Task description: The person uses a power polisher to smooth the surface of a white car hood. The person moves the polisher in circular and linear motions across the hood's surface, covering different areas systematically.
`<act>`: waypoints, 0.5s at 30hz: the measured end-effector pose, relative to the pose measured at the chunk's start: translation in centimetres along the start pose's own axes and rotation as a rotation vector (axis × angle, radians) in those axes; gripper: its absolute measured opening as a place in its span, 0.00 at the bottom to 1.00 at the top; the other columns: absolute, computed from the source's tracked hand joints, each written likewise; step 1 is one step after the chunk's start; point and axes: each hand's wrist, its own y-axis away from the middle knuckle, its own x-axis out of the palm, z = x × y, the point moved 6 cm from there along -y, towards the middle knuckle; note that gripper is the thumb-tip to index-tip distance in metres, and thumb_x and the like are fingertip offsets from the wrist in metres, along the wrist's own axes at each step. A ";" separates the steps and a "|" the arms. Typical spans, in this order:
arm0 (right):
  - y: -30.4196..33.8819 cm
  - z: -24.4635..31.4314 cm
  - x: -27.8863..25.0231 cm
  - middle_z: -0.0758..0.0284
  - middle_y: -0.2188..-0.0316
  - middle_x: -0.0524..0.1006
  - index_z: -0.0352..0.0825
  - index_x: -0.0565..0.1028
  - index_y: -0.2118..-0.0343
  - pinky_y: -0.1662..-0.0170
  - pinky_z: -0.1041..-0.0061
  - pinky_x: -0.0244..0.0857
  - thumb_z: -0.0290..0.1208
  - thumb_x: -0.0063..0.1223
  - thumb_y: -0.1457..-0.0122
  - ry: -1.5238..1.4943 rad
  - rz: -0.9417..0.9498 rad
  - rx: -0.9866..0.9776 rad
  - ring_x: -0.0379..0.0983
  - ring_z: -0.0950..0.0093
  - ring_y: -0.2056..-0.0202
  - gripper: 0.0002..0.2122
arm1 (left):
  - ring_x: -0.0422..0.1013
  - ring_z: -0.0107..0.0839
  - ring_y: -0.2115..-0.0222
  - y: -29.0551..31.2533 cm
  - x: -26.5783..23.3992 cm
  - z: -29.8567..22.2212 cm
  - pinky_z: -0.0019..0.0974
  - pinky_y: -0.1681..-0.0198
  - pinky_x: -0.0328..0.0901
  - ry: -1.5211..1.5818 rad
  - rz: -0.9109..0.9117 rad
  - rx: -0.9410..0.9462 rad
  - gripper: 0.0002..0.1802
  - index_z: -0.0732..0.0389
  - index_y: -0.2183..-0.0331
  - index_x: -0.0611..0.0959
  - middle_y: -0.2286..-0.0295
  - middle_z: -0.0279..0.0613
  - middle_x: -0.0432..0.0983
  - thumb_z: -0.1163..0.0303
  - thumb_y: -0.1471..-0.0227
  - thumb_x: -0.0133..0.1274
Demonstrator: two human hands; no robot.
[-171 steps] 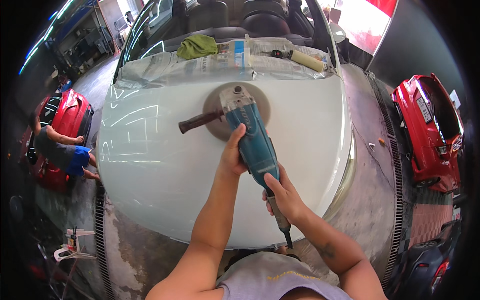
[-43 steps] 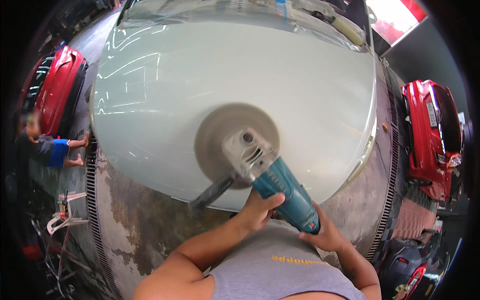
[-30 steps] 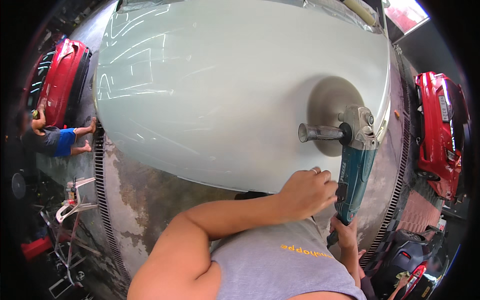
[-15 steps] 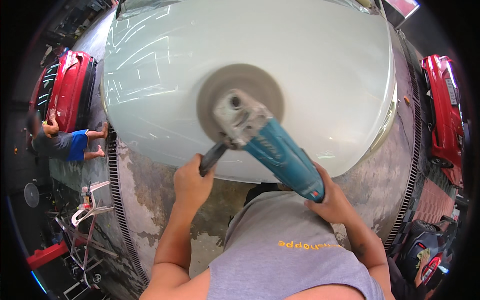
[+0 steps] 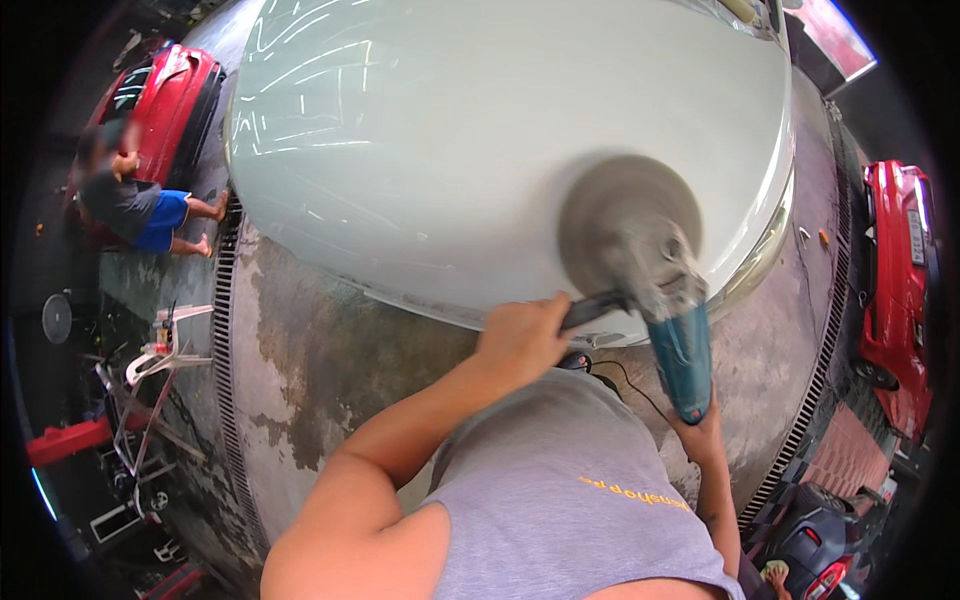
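A teal rotary polisher [image 5: 684, 355] with a worn metal head rests its round pad [image 5: 592, 225] on the white car hood [image 5: 430, 150], near the hood's front right part. The pad is smeared by spinning. Wrapped round the black side handle [image 5: 594, 310] is my left hand [image 5: 522, 340], its arm reaching across my body. At the rear end of the polisher, my right hand [image 5: 703, 430] is closed on the body, its fingers partly hidden behind the casing. Below the tool a dark cord [image 5: 632, 378] curves over the floor by my waist.
The car's headlight [image 5: 760, 255] lies right of the pad. Slotted floor drains run along the left [image 5: 222, 310] and right [image 5: 812, 395]. At left, a person in blue shorts [image 5: 165, 220] stands beside a red car [image 5: 172, 115]. Another red car [image 5: 898, 290] stands at right; a white chair [image 5: 165, 355] is lower left.
The polisher has moved right and somewhat nearer across the hood, turning more upright in the picture. Both hands have moved right with it, still gripping it.
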 end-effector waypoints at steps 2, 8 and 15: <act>1.8 -6.1 -1.1 0.52 0.46 0.80 0.25 0.59 0.30 0.37 0.66 0.66 0.24 0.70 0.47 -0.056 -0.028 0.096 0.76 0.64 0.44 0.42 | 0.81 0.53 0.70 -0.7 2.5 -3.3 0.54 0.67 0.72 0.020 0.027 0.031 0.17 0.58 0.60 0.81 0.73 0.47 0.83 0.57 0.43 0.65; 3.1 -5.8 1.8 0.49 0.47 0.80 0.26 0.61 0.31 0.39 0.66 0.67 0.26 0.70 0.46 -0.127 -0.052 0.000 0.78 0.62 0.44 0.40 | 0.82 0.53 0.66 0.0 1.5 -5.5 0.54 0.64 0.73 -0.105 0.232 -0.146 0.20 0.59 0.61 0.82 0.69 0.50 0.85 0.52 0.42 0.64; 1.8 4.0 7.1 0.49 0.50 0.83 0.42 0.63 0.29 0.43 0.58 0.72 0.28 0.70 0.49 -0.018 0.078 -0.176 0.80 0.49 0.45 0.42 | 0.80 0.61 0.59 5.6 -1.0 3.7 0.56 0.56 0.72 -0.048 0.128 -0.266 0.22 0.62 0.56 0.85 0.64 0.59 0.84 0.52 0.41 0.64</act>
